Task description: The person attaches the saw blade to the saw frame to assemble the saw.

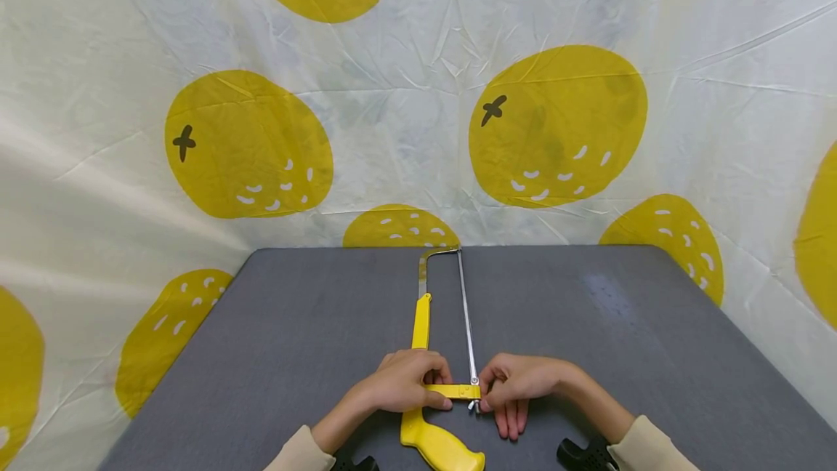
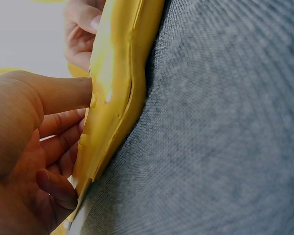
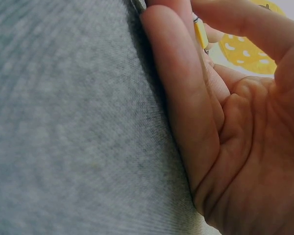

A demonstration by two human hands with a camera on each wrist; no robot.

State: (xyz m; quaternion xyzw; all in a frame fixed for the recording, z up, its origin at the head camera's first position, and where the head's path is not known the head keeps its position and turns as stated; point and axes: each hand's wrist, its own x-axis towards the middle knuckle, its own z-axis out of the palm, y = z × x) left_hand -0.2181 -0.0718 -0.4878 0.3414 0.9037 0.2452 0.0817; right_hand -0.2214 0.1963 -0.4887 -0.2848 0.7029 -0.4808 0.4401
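Note:
A hacksaw (image 1: 421,325) with a yellow frame and handle lies on the grey table, its handle toward me. The thin metal blade (image 1: 466,318) runs along its right side, and a small wing nut (image 1: 474,407) sits at the near end. My left hand (image 1: 408,381) grips the frame where the short yellow crosspiece (image 1: 454,391) branches off, thumb and fingers on either side. With bent thumb and forefinger, my right hand (image 1: 519,380) pinches the crosspiece's end by the wing nut; its other fingers rest on the table. The yellow handle (image 2: 120,63) fills the middle of the left wrist view.
The grey table (image 1: 314,325) spreads around the saw on all sides. Behind and beside it hangs a white cloth (image 1: 399,144) printed with large yellow fruit. Dark wrist devices (image 1: 585,454) show near the sleeves.

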